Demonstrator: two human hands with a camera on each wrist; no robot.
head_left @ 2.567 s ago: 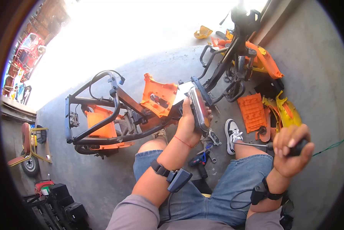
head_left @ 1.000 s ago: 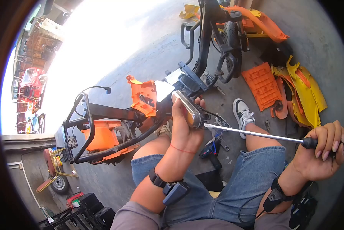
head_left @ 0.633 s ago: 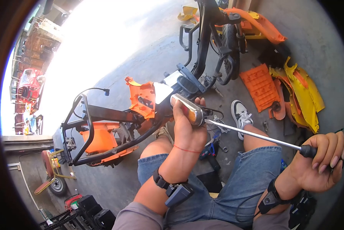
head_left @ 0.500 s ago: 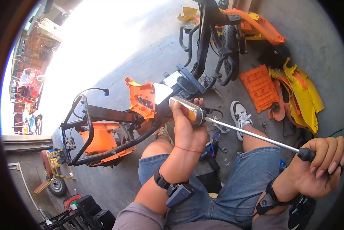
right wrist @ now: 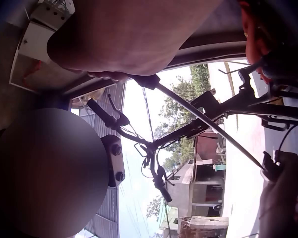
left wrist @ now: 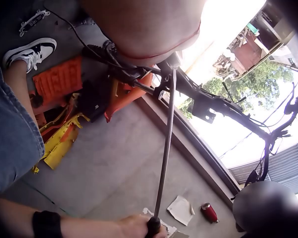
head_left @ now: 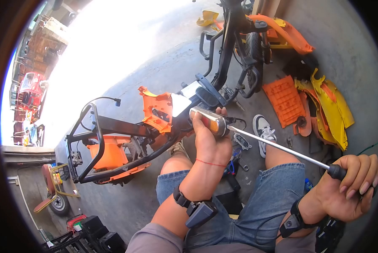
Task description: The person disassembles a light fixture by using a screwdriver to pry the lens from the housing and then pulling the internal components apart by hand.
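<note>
In the head view my left hand (head_left: pixel 212 143) grips a lamp (head_left: pixel 214 122) with an amber and red lens and a shiny rim, thumb on its near side, fingertips at its far edge. My right hand (head_left: pixel 344 185) is curled round the black handle of a long screwdriver (head_left: pixel 281 148). Its shaft slants up to the left, and the tip meets the lamp's right end. The left wrist view shows the shaft (left wrist: pixel 167 144) running from the right hand (left wrist: pixel 139 226) up to the lamp's end. In the right wrist view the shaft (right wrist: pixel 208 121) reaches toward the left hand (right wrist: pixel 285 193).
A black vehicle frame (head_left: pixel 106 125) with an orange panel (head_left: pixel 157 110) stands beyond the left arm. Orange (head_left: pixel 285 101) and yellow panels (head_left: pixel 334 109) lie on the floor at the right. Tools (head_left: pixel 232 166) lie between the legs, and a black rack (head_left: pixel 94 232) is at lower left.
The screwdriver has come from apart to the lamp's right end, and the right hand has moved right and down. Lately both hands have shifted only slightly, and the lamp has tilted a little flatter.
</note>
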